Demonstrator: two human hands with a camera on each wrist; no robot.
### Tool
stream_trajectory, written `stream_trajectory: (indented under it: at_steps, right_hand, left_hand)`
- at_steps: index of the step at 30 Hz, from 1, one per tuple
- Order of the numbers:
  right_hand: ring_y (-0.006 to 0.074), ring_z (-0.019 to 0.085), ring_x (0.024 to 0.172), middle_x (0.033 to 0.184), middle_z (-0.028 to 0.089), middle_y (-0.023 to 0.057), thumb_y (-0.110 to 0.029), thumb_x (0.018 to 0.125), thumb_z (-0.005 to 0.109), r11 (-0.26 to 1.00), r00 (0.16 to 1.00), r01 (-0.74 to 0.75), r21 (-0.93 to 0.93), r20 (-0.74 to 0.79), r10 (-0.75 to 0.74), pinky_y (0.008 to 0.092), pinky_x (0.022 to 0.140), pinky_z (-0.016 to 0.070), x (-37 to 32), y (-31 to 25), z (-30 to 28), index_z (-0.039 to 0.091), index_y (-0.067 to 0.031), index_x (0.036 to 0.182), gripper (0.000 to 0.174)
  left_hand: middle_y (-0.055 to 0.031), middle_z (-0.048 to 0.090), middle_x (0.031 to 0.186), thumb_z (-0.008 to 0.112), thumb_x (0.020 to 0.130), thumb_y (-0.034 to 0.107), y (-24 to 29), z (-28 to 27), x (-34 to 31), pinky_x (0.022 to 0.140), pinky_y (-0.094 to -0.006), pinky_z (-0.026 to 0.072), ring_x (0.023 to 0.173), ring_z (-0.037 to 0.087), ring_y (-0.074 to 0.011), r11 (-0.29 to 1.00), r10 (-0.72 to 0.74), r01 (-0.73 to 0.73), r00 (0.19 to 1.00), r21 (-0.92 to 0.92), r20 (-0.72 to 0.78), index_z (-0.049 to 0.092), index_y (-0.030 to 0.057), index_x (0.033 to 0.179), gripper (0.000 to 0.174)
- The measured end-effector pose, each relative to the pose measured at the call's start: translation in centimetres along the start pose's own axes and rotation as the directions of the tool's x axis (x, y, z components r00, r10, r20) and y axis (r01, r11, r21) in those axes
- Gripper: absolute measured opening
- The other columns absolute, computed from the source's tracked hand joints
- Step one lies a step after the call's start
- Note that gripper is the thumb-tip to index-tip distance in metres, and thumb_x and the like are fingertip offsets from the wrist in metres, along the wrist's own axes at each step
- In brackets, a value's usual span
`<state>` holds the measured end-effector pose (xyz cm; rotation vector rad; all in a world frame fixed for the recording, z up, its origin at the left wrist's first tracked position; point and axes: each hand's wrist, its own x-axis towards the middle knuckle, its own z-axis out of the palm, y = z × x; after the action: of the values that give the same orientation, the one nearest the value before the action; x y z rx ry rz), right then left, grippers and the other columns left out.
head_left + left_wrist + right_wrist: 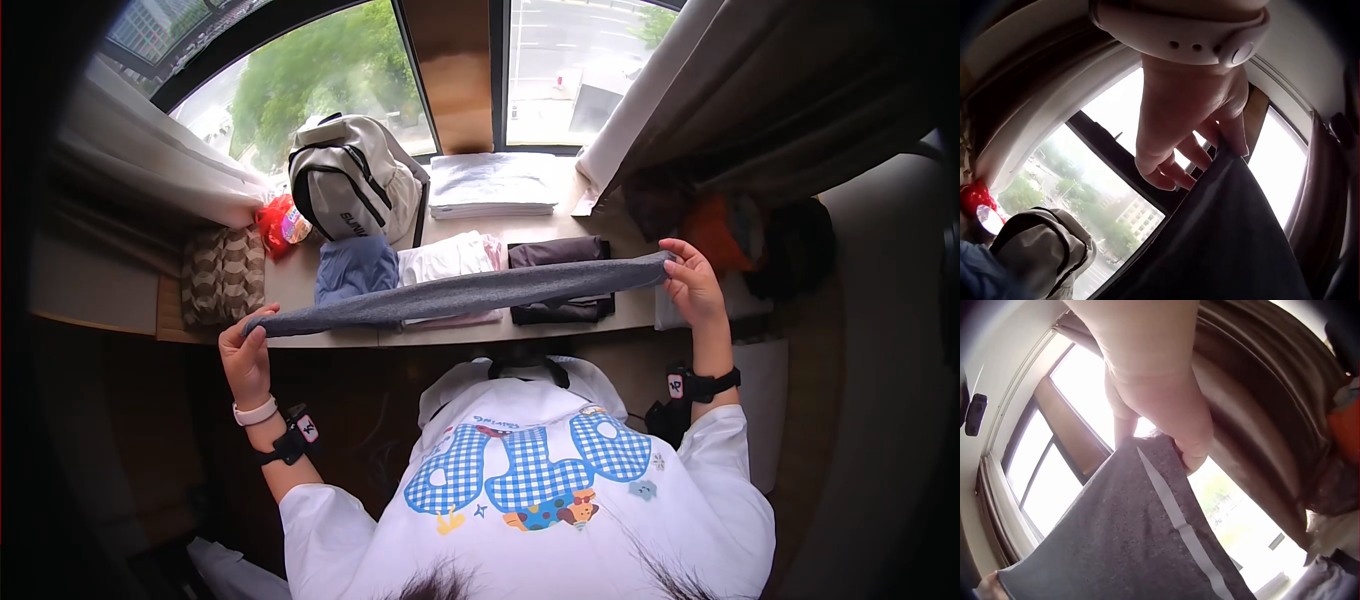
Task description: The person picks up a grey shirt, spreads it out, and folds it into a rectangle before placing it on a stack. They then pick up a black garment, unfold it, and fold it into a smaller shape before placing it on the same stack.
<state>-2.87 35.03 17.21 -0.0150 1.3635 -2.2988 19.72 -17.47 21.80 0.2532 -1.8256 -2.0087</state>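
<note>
A dark grey cloth [460,292] is stretched between both hands above the sill, seen edge-on as a long narrow band in the head view. My left hand [246,358] pinches its left end between thumb and fingers. At the other end, slightly higher, my right hand [692,284] pinches the cloth. In the left wrist view the cloth [1210,231] hangs from the left hand [1191,119]. The right wrist view has the right hand [1160,406] gripping the grey cloth [1116,519], which shows a lighter strip down it.
Behind the cloth lie a folded blue garment [356,268], white garments [450,256] and dark garments [560,252]. Farther back are a backpack [350,180] and a white folded stack [492,184]. A patterned bag [222,274] and red bag [274,224] are at left; an orange item [722,232] is at right.
</note>
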Motion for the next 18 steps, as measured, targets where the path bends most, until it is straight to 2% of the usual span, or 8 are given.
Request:
stream_trajectory:
  at_steps: [3, 6, 9, 11, 13, 16, 17, 18]
  right_hand:
    - [0.0109, 0.059, 0.078, 0.087, 0.061, 0.0057, 0.002, 0.08, 0.055, 0.97, 0.977, 0.195, -0.144, -0.061, -0.206, 0.0222, 0.072, 0.0464, 0.5, 0.1, -0.9, 0.053, 0.0003, 0.104, 0.024]
    - [0.0063, 0.055, 0.077, 0.086, 0.06, 0.0029, 0.002, 0.082, 0.053, 0.84, 0.956, 0.236, -0.488, -0.041, -0.292, 0.0186, 0.068, 0.0425, 1.1, -0.3, -1.3, 0.055, 0.001, 0.103, 0.021]
    - [0.0033, 0.052, 0.074, 0.082, 0.059, 0.0006, -0.002, 0.086, 0.05, 0.824, 0.935, 0.299, -0.481, -0.026, -0.354, 0.0167, 0.066, 0.0391, 0.6, -2.4, -0.9, 0.056, -0.0008, 0.1, 0.016]
    - [0.0026, 0.05, 0.071, 0.08, 0.057, -0.0008, -0.004, 0.087, 0.047, 0.856, 0.952, 0.278, -0.435, 0.004, -0.307, 0.0167, 0.065, 0.0386, 1.3, -2.3, -1.0, 0.055, -0.0021, 0.097, 0.012]
    - [0.0019, 0.047, 0.065, 0.076, 0.052, -0.0033, -0.007, 0.089, 0.045, 0.859, 0.956, 0.268, -0.437, 0.012, -0.293, 0.0167, 0.064, 0.038, 2.0, -1.9, -1.2, 0.052, -0.0046, 0.092, 0.008]
    - [0.0022, 0.046, 0.063, 0.076, 0.051, -0.0032, -0.009, 0.089, 0.046, 0.929, 0.985, 0.143, -0.342, -0.039, -0.166, 0.0174, 0.06, 0.0386, 2.5, -1.1, -2.3, 0.052, -0.0054, 0.093, 0.008]
    - [0.0055, 0.052, 0.066, 0.078, 0.055, -0.0001, -0.011, 0.089, 0.047, 0.96, 0.998, -0.022, -0.278, -0.07, 0.002, 0.0203, 0.061, 0.0432, 2.5, -1.1, -3.0, 0.054, -0.005, 0.093, 0.01]
    - [0.0073, 0.054, 0.069, 0.081, 0.056, 0.0019, -0.01, 0.088, 0.048, 0.98, 0.989, -0.11, -0.168, -0.112, 0.092, 0.0219, 0.063, 0.0453, 2.4, -1.1, -2.9, 0.055, -0.0039, 0.094, 0.011]
  left_hand:
    - [-0.0168, 0.062, 0.094, 0.064, 0.076, 0.011, 0.5, -0.8, 0.0, 0.092, -0.0334, 0.0361, 0.094, 0.057, -0.0231, 0.998, 0.067, -0.066, 0.997, 0.007, -0.037, 0.063, -0.0059, 0.093, 0.024]
    - [-0.0145, 0.062, 0.093, 0.063, 0.077, 0.01, 0.5, -1.0, 0.0, 0.089, -0.0317, 0.0381, 0.09, 0.057, -0.0204, 0.998, 0.067, -0.066, 0.994, 0.014, -0.089, 0.062, -0.0064, 0.093, 0.023]
    - [-0.0144, 0.061, 0.095, 0.062, 0.078, 0.008, 0.6, -0.8, 0.2, 0.087, -0.0295, 0.0392, 0.089, 0.057, -0.0189, 0.997, 0.072, -0.071, 0.993, 0.018, -0.088, 0.062, -0.0062, 0.093, 0.021]
    - [-0.0149, 0.06, 0.096, 0.061, 0.078, 0.007, 0.8, 0.1, 0.5, 0.086, -0.0278, 0.0398, 0.088, 0.056, -0.0179, 0.992, 0.125, -0.126, 0.991, -0.024, -0.047, 0.061, -0.0061, 0.093, 0.02]
    - [-0.0156, 0.059, 0.098, 0.061, 0.078, 0.006, 0.9, 0.8, 0.8, 0.085, -0.0271, 0.0398, 0.088, 0.056, -0.0172, 0.996, 0.067, -0.071, 0.996, -0.061, -0.056, 0.06, -0.0058, 0.094, 0.02]
    - [-0.0156, 0.059, 0.098, 0.06, 0.078, 0.004, 0.2, 1.1, 1.2, 0.085, -0.0274, 0.04, 0.088, 0.056, -0.0168, 0.994, 0.009, -0.013, 0.999, -0.105, -0.04, 0.059, -0.0059, 0.096, 0.021]
    - [-0.0154, 0.059, 0.097, 0.06, 0.078, 0.004, -0.1, 1.1, 1.3, 0.085, -0.0278, 0.0401, 0.088, 0.056, -0.0167, 0.993, -0.006, 0.003, 1.0, -0.117, -0.027, 0.059, -0.006, 0.097, 0.021]
    - [-0.0149, 0.059, 0.097, 0.06, 0.078, 0.004, -0.3, 1.0, 1.4, 0.084, -0.0274, 0.04, 0.087, 0.055, -0.0164, 0.993, -0.005, 0.001, 0.999, -0.12, -0.033, 0.059, -0.0059, 0.095, 0.02]
